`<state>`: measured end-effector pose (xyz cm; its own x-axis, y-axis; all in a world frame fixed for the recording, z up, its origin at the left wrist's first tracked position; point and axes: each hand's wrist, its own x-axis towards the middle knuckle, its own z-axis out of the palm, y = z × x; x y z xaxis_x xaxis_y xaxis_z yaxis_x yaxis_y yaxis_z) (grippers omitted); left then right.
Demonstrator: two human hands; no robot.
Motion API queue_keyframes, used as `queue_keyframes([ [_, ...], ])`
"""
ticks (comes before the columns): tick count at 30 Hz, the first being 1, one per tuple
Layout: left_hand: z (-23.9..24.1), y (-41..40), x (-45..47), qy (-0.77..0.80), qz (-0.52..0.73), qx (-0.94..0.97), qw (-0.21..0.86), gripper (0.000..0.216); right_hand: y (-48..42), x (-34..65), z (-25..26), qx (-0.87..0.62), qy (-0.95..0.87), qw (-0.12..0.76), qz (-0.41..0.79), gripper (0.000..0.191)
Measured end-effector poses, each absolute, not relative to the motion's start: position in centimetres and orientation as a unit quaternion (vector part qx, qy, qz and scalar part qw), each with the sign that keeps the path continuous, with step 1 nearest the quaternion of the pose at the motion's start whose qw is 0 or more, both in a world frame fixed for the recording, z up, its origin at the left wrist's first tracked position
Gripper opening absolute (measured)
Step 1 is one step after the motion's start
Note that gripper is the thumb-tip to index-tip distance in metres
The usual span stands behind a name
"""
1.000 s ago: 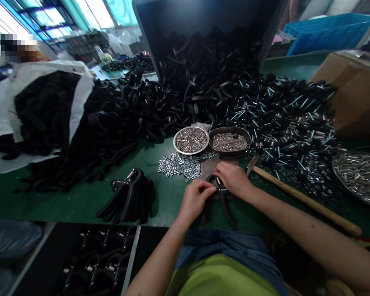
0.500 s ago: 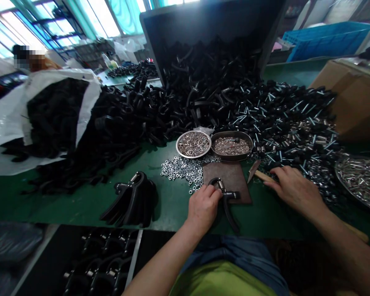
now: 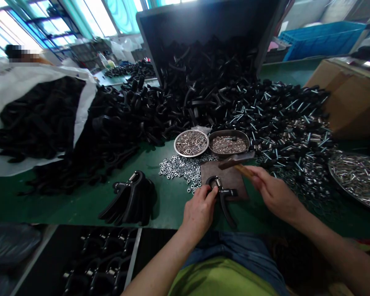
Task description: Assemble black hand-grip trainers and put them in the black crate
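My left hand (image 3: 200, 209) is closed on a black hand grip exerciser (image 3: 225, 205) with a metal spring at its top. The exerciser lies partly on a flat brown metal plate (image 3: 239, 181). Above that plate, my right hand (image 3: 273, 191) grips the wooden handle of a hammer (image 3: 245, 169), its head raised over the plate. Loose hex nuts (image 3: 180, 169) are scattered left of the plate. Behind it stand a round metal dish (image 3: 175, 144) of small metal parts and an oval tin (image 3: 248, 148) of tiny parts. A row of exercisers (image 3: 132, 201) stands to the left.
Heaped black handles (image 3: 120, 119) spill from a large grey bin (image 3: 148, 41) at the back. Black knobs with screws (image 3: 274, 107) are piled at right, near a cardboard box (image 3: 354, 96) and a dish of metal pins (image 3: 357, 176). A white sack (image 3: 89, 88) stands left.
My right hand has lifted the hammer from the table and swung it left over the plate. My left hand stays on the exerciser. The view has shifted slightly.
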<state>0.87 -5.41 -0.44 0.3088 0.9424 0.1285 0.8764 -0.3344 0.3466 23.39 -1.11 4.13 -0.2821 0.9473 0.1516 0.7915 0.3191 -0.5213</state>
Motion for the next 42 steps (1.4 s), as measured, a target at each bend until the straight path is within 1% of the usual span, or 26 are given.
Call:
queue_keyframes([
  [4, -0.6, -5.3, 0.7, 0.559, 0.183, 0.800, 0.123, 0.039, -1.5, 21.9, 3.3, -0.533, -0.815, 0.152, 0.170, 0.033],
  [6, -0.7, -5.3, 0.4, 0.560, 0.201, 0.791, 0.144, 0.040, -2.1, 21.9, 3.3, -0.529, -0.819, 0.158, 0.159, 0.034],
  [9, -0.7, -5.3, 0.2, 0.584, 0.240, 0.757, 0.172, 0.045, -3.6, 22.2, 3.6, -0.514, -0.820, 0.199, 0.154, 0.038],
  [11, -0.8, -5.3, 0.1, 0.599, 0.255, 0.737, 0.183, 0.048, -4.4, 22.5, 3.4, -0.502, -0.832, 0.181, 0.151, 0.039],
  [13, -0.8, -5.2, 0.2, 0.602, 0.254, 0.733, 0.188, 0.046, -4.8, 22.9, 2.7, -0.502, -0.842, 0.140, 0.137, 0.038],
  [15, -0.9, -5.1, 0.2, 0.596, 0.245, 0.741, 0.189, 0.044, -4.9, 23.5, 2.1, -0.518, -0.838, 0.130, 0.116, 0.037],
  [17, -1.1, -4.9, 0.3, 0.588, 0.240, 0.748, 0.193, 0.045, -4.8, 24.3, 2.0, -0.540, -0.820, 0.159, 0.100, 0.037],
  [21, -1.4, -4.7, 0.3, 0.591, 0.249, 0.740, 0.202, 0.052, -5.3, 24.8, 3.4, -0.558, -0.787, 0.244, 0.094, 0.038],
  [23, -1.5, -4.6, 0.3, 0.595, 0.255, 0.735, 0.201, 0.055, -5.6, 24.3, 3.9, -0.553, -0.787, 0.259, 0.093, 0.040],
  [25, -1.6, -4.6, 0.4, 0.595, 0.258, 0.733, 0.204, 0.055, -5.8, 23.4, 3.7, -0.538, -0.807, 0.226, 0.093, 0.040],
  [28, -1.5, -4.7, 0.4, 0.597, 0.259, 0.729, 0.214, 0.054, -5.6, 22.6, 2.5, -0.516, -0.842, 0.128, 0.090, 0.039],
  [29, -1.4, -4.6, 0.3, 0.596, 0.259, 0.728, 0.220, 0.053, -5.5, 22.7, 2.0, -0.513, -0.847, 0.110, 0.085, 0.039],
  [32, -1.0, -4.4, 0.0, 0.590, 0.269, 0.719, 0.248, 0.045, -5.2, 24.4, 0.8, -0.541, -0.832, 0.116, 0.029, 0.041],
  [34, -0.8, -4.2, -0.2, 0.589, 0.295, 0.689, 0.302, 0.037, -4.9, 26.3, 0.1, -0.580, -0.805, 0.118, -0.046, 0.040],
  [35, -0.7, -4.0, -0.2, 0.589, 0.317, 0.655, 0.351, 0.034, -4.7, 27.4, -0.3, -0.596, -0.791, 0.109, -0.084, 0.040],
  [37, -0.6, -3.9, 0.1, 0.577, 0.362, 0.550, 0.483, 0.032, -4.1, 29.1, -0.9, -0.614, -0.773, 0.081, -0.138, 0.038],
  [39, -0.5, -3.9, 0.9, 0.546, 0.396, 0.422, 0.606, 0.037, -3.0, 30.1, -1.0, -0.616, -0.770, 0.065, -0.154, 0.036],
  [40, -0.4, -4.1, 1.5, 0.531, 0.406, 0.363, 0.649, 0.040, -2.3, 30.2, -0.8, -0.612, -0.773, 0.070, -0.151, 0.035],
  [42, -0.2, -4.7, 2.5, 0.511, 0.420, 0.281, 0.695, 0.046, -0.3, 29.6, 0.1, -0.596, -0.785, 0.103, -0.134, 0.032],
])
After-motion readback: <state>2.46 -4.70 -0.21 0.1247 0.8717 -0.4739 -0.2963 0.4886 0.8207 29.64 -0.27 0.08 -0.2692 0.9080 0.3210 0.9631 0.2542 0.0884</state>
